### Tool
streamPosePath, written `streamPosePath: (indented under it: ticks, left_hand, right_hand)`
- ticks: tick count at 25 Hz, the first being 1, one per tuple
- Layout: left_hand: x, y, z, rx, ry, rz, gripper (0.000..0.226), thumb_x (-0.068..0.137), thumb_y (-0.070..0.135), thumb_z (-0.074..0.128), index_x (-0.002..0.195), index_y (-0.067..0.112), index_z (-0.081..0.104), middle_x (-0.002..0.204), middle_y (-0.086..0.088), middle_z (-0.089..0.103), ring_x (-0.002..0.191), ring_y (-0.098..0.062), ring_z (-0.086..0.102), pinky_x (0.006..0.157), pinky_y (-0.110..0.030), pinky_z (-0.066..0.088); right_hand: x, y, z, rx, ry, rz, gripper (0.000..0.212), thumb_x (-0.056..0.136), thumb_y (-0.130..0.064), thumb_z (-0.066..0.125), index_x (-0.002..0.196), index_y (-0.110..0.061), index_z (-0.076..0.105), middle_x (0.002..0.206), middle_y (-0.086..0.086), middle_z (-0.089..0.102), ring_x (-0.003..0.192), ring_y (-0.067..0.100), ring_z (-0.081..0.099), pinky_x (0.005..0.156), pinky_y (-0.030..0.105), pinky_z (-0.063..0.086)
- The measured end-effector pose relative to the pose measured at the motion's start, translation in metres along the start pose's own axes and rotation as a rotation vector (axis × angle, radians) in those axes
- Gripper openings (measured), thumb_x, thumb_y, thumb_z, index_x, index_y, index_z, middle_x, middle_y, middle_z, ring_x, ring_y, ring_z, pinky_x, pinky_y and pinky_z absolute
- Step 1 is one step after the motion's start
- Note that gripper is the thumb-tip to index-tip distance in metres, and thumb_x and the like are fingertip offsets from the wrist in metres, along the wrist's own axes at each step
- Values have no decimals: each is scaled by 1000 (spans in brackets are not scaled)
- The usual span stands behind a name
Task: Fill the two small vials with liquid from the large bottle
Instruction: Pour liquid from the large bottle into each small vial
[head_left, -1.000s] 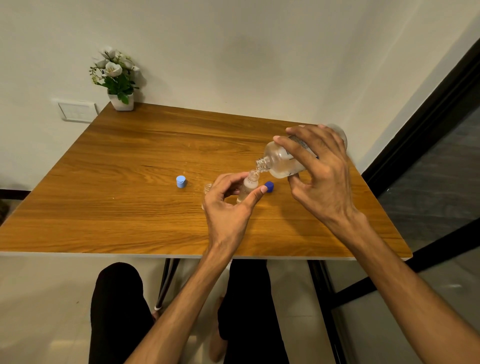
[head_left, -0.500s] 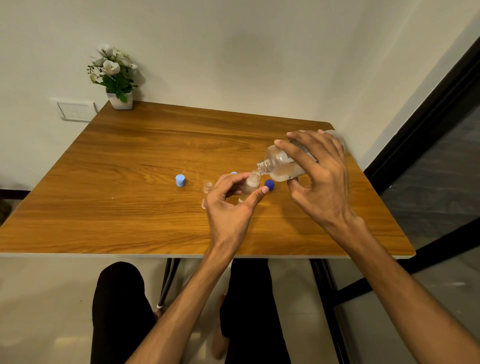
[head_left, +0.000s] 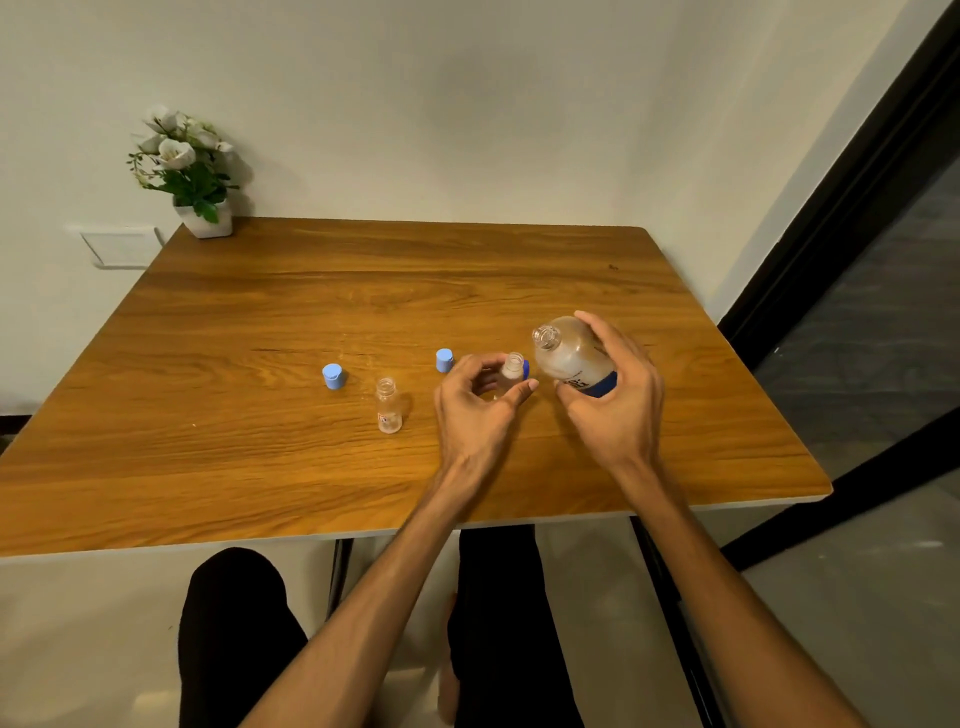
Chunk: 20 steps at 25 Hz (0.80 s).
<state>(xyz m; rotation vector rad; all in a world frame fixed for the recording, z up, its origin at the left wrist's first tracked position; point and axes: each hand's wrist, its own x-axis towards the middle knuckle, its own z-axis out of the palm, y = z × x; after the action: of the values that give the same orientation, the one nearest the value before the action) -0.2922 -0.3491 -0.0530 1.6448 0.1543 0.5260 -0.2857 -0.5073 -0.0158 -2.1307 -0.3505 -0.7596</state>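
Note:
My right hand grips the large clear bottle, which stands nearly upright and open-mouthed, liquid inside, blue band near its base. My left hand curls around one small open vial just left of the bottle, thumb and fingers at its sides. The second small vial stands alone and uncapped on the wooden table, left of my left hand. Two light blue caps lie on the table. A darker blue cap peeks out behind the held vial.
A potted plant with white flowers sits at the table's far left corner against the wall. A wall plate is beside it. The table's right edge borders a dark door frame. My knees show below the front edge.
The large bottle has swung from tilted over the vial back to nearly upright and shifted right. The view has moved, so the second vial and both light caps now show clearly.

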Motion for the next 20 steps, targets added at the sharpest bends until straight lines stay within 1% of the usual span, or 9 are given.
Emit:
streamPosePath:
  ticks: [3,6,8,10,12,15,16,18,20]
  left_hand:
    - [12,-13,11,63,-19,-45,39,69,17,97,102,18,76,102,2,79,94,-10,76,90,-32,64]
    - [20,-16,14,115,-10,-64,39,70,17,96,102,23,74,96,11,76,90,3,72,86,-26,63]
    - [23,-15,14,134,-8,-54,40,71,17,96,102,27,72,92,16,72,90,5,70,83,-22,61]
    - [24,-15,13,158,-18,-31,42,72,19,95,105,27,71,95,16,71,92,5,69,84,-19,59]
    - [22,-15,12,188,-39,-2,48,72,21,95,114,22,71,104,12,70,94,3,66,87,-16,56]
    - [13,-11,7,244,-31,62,62,73,26,94,129,16,68,122,8,68,111,-7,63,96,-17,50]
    - [8,-8,2,248,-11,91,63,75,26,93,131,15,66,126,6,67,115,-8,61,98,-18,49]
    - [-4,2,-11,224,54,175,55,79,22,90,128,13,68,123,2,68,112,-9,62,95,-20,50]
    - [-17,11,-30,200,152,309,37,81,11,86,115,8,72,108,-4,70,97,-16,65,86,-24,53]
  right_hand:
    - [-5,10,-2,111,51,128,82,66,-6,96,141,-15,64,137,-8,67,126,2,60,103,24,54]
    - [-6,15,-6,165,58,200,80,67,-9,97,139,-17,63,136,-10,67,124,-7,59,96,10,51]
    - [-6,13,-8,186,67,228,78,69,-8,96,138,-20,62,133,-15,63,120,-18,55,91,4,49]
    - [-6,9,-10,202,73,239,80,70,-7,96,140,-18,60,133,-15,62,119,-22,54,89,2,49]
    - [-7,5,-12,218,74,242,80,70,-7,96,141,-17,60,133,-15,63,119,-21,54,89,3,49]
    - [-8,-3,-13,235,56,228,79,71,-8,96,141,-19,60,129,-27,59,121,-20,55,91,4,50]
    - [-9,-5,-12,239,48,220,79,71,-7,95,141,-18,60,129,-27,59,121,-19,55,91,5,50]
    - [-11,-12,-10,241,33,204,79,71,-5,95,141,-14,61,130,-22,62,122,-18,56,91,5,50]
    - [-13,-21,-6,239,14,179,80,70,-4,95,142,-13,62,132,-16,64,122,-16,57,92,5,49]
